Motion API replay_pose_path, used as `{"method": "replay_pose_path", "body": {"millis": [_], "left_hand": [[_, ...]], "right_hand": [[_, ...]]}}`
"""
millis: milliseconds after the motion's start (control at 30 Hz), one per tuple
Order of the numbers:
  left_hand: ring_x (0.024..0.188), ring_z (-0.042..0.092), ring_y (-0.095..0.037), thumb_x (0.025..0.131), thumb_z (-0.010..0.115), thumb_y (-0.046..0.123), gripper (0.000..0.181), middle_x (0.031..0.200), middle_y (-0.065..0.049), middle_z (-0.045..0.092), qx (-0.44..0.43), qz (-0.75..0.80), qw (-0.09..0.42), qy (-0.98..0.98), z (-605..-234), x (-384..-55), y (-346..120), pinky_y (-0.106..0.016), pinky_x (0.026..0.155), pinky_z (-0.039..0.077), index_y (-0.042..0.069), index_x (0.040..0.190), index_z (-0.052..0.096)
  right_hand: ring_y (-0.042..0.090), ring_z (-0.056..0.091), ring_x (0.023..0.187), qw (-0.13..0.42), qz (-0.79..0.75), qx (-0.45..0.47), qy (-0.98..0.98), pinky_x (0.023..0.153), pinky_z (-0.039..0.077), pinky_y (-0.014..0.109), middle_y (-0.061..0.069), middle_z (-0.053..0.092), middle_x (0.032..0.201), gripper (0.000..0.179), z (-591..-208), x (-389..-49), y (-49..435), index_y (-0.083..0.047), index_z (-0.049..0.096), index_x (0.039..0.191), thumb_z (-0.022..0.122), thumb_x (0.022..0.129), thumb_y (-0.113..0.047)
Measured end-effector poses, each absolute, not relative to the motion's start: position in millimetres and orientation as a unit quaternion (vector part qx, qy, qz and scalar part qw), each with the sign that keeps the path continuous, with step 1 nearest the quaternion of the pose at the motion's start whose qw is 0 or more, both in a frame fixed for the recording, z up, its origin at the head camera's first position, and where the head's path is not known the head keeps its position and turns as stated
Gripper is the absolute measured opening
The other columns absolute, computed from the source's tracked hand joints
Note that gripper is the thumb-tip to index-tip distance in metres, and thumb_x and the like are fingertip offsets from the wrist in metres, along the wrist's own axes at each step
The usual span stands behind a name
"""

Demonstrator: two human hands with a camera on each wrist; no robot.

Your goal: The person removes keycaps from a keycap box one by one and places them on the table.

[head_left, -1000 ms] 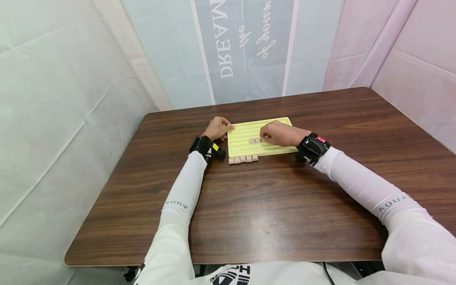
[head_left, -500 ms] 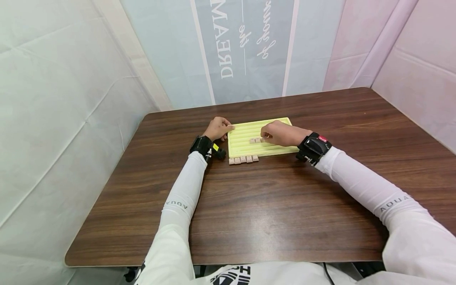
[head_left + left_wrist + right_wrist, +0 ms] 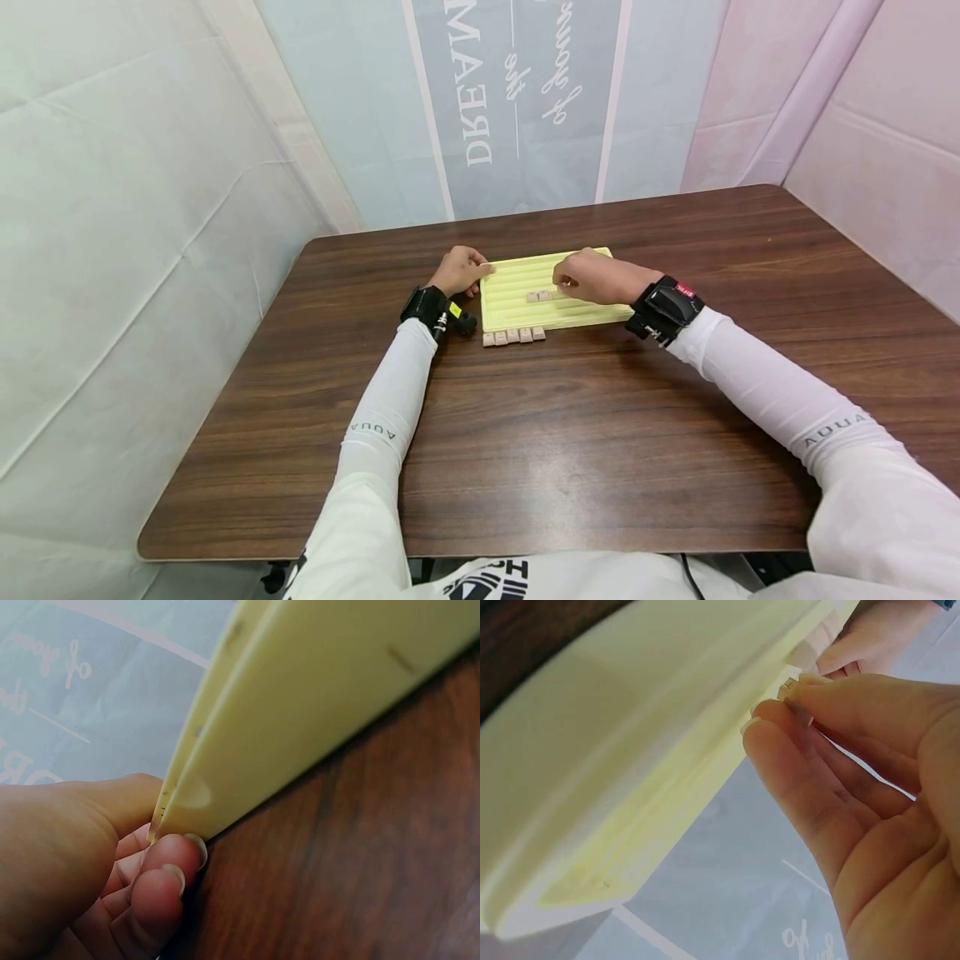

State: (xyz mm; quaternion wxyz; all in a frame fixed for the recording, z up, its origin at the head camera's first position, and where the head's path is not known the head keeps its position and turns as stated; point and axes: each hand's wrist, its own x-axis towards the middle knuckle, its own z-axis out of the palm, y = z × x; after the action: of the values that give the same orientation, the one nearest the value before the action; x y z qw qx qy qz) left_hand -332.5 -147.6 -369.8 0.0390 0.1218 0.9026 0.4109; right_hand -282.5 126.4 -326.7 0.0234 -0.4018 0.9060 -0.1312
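A pale yellow ridged tray (image 3: 517,313) lies on the table. My left hand (image 3: 456,270) grips its left end, thumb on the rim and fingers curled against the outer side wall (image 3: 300,697) in the left wrist view. Over the tray's middle, my right hand (image 3: 596,277) pinches a small beige tile (image 3: 787,688) between thumb and fingertips; most of it is hidden by them. Just left of those fingertips, small beige tiles (image 3: 537,296) sit side by side along one tray groove. Several more tiles (image 3: 513,337) stand in a row on the table, along the tray's near edge.
The brown wood-grain table (image 3: 480,450) extends around the tray on all sides. A printed cloth backdrop (image 3: 525,108) hangs behind its far edge, with white cloth walls (image 3: 135,250) at the sides. Black camera straps (image 3: 663,308) are around both wrists.
My right hand has shifted slightly to the right over the tray, still pinching. The left hand, the tray and the row of tiles in front look unchanged.
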Motion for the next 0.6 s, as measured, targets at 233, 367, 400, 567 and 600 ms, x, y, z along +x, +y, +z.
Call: {"method": "replay_pose_path", "body": {"millis": [233, 367, 400, 567, 600], "left_hand": [[0.048, 0.054, -0.010, 0.096, 0.061, 0.027, 0.028, 0.066, 0.000, 0.058, 0.116, 0.412, 0.040, 0.903, -371.3, -334.4, -147.5, -0.025, 0.049, 0.053, 0.003, 0.111, 0.063], [0.047, 0.053, -0.010, 0.096, 0.061, 0.026, 0.027, 0.065, -0.001, 0.057, 0.114, 0.417, 0.039, 0.901, -372.0, -335.7, -147.8, -0.025, 0.049, 0.052, 0.003, 0.110, 0.063], [0.047, 0.053, -0.010, 0.095, 0.061, 0.026, 0.027, 0.065, -0.001, 0.057, 0.114, 0.418, 0.039, 0.900, -372.0, -335.7, -147.8, -0.025, 0.049, 0.052, 0.003, 0.110, 0.063], [0.047, 0.053, -0.009, 0.096, 0.061, 0.026, 0.028, 0.065, 0.000, 0.057, 0.117, 0.420, 0.041, 0.899, -372.2, -334.7, -147.3, -0.025, 0.049, 0.052, 0.003, 0.111, 0.062], [0.047, 0.053, -0.009, 0.096, 0.060, 0.026, 0.028, 0.065, 0.000, 0.057, 0.118, 0.421, 0.041, 0.899, -372.3, -334.4, -147.2, -0.025, 0.049, 0.052, 0.003, 0.111, 0.062]], "right_hand": [[0.025, 0.068, 0.093, 0.032, -0.140, -0.398, 0.906, 0.081, 0.056, 0.037, 0.013, 0.069, 0.102, 0.015, -320.7, -281.7, 129.6, -0.003, 0.069, 0.105, 0.059, 0.094, -0.007], [0.026, 0.068, 0.094, 0.033, -0.148, -0.395, 0.906, 0.081, 0.057, 0.036, 0.012, 0.068, 0.103, 0.014, -316.2, -279.2, 130.2, -0.003, 0.069, 0.104, 0.060, 0.093, -0.006], [0.025, 0.067, 0.094, 0.033, -0.149, -0.395, 0.906, 0.081, 0.057, 0.036, 0.012, 0.068, 0.103, 0.014, -315.3, -278.5, 130.4, -0.003, 0.069, 0.104, 0.060, 0.093, -0.005], [0.023, 0.066, 0.093, 0.022, -0.149, -0.402, 0.903, 0.081, 0.056, 0.036, 0.013, 0.068, 0.102, 0.016, -311.4, -275.5, 130.9, -0.002, 0.068, 0.106, 0.061, 0.093, -0.006], [0.022, 0.066, 0.093, 0.021, -0.149, -0.404, 0.902, 0.081, 0.056, 0.036, 0.013, 0.068, 0.102, 0.017, -310.6, -274.9, 130.9, -0.002, 0.068, 0.107, 0.061, 0.093, -0.006]]}}
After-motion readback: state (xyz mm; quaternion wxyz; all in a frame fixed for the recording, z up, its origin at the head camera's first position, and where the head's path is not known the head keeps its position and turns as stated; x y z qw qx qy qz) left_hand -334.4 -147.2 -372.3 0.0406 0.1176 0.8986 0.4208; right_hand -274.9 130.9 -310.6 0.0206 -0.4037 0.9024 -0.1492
